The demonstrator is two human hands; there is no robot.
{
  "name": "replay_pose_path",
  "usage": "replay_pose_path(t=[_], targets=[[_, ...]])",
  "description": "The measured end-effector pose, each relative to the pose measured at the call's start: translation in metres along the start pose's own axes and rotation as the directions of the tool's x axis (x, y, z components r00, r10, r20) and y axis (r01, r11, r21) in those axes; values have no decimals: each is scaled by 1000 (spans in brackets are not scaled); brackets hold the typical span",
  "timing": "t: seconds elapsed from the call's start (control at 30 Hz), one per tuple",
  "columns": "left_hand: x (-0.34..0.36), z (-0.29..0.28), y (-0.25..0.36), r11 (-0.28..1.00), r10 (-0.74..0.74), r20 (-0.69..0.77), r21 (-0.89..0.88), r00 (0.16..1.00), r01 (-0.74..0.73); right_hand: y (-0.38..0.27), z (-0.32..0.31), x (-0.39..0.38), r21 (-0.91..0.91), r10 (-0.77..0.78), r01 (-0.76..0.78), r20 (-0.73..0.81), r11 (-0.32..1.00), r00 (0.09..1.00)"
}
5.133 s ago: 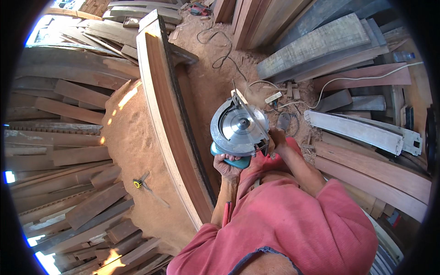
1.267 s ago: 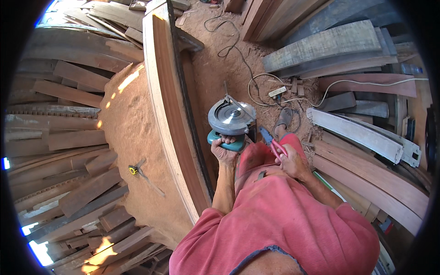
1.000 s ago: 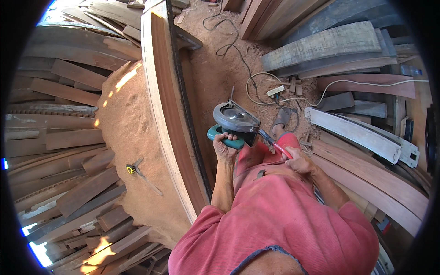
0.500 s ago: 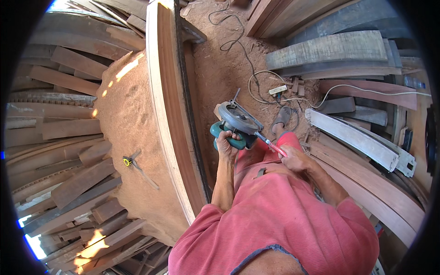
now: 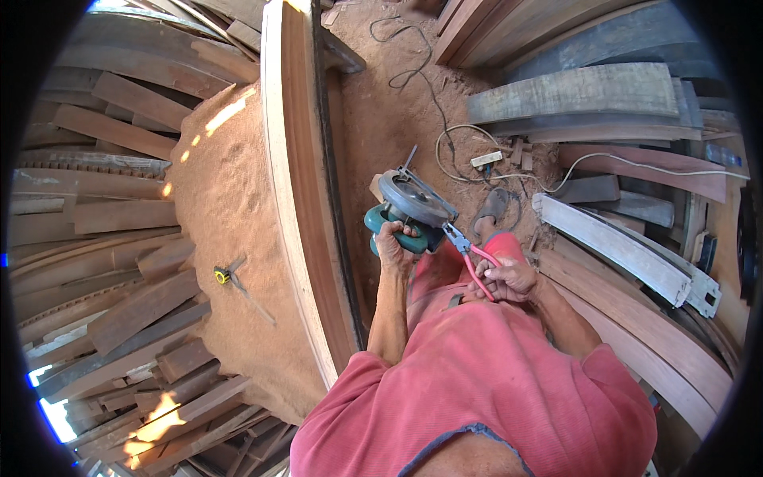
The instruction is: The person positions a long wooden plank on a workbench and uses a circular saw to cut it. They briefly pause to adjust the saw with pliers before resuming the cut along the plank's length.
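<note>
The left hand [image 5: 393,242] has its fingers closed around the teal handle of a circular saw [image 5: 413,199], held in front of the person's body, above the lap. The right hand [image 5: 510,280] is partly curled, fingers loosely bent around the pink-red handles of a pair of pliers [image 5: 470,252]. Those handles stand wide apart in a V, and the metal nose reaches the saw's near right edge; whether it grips anything there is too small to tell.

The saw has a rounded, dull grey metal guard and sits tilted. Left of it runs a long wooden beam [image 5: 298,199], smooth and reddish-brown, with a pale left edge and a rough, dark right one. Beyond that, a yellow-and-black tape measure [image 5: 222,275] lies on a heap of fine, tan sawdust [image 5: 238,207]. The person wears a ribbed, faded red shirt [image 5: 477,374]. Right of the saw, a white power strip [image 5: 486,159] rests on the shaving-strewn ground.

Half a second ago the pliers' handles were close together; now they are spread. About five seconds ago the right hand was at the saw itself.
</note>
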State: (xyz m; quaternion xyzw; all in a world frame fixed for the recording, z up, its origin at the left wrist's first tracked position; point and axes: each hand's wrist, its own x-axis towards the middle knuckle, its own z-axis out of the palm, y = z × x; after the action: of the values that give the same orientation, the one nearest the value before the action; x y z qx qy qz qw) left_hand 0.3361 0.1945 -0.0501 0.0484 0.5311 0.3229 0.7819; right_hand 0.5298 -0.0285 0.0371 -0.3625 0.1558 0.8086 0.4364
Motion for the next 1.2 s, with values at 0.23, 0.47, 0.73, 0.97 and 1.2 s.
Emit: replay_pose_path(t=[0.23, 0.47, 0.73, 0.97, 1.2], targets=[[6, -4, -3, 999, -27, 21, 38, 999, 26, -13, -3, 5, -538, -81, -16, -157, 843, 984], [-2, 0, 0, 998, -48, -27, -53, 998, 46, 26, -8, 9, 239, -56, 40, 64, 970, 996], [1, 4, 0, 998, -2, -5, 61, 1000, 2, -12, 7, -1, -262, -47, 20, -97, 965, 994], [4, -5, -4, 1000, -6, -13, 23, 1000, 6, -4, -1, 8, -321, -3, -39, -131, 946, 991], [-9, 3, 0, 998, -12, -30, -59, 999, 10, 32, -15, 11, 215, -88, 61, 123, 975, 988]])
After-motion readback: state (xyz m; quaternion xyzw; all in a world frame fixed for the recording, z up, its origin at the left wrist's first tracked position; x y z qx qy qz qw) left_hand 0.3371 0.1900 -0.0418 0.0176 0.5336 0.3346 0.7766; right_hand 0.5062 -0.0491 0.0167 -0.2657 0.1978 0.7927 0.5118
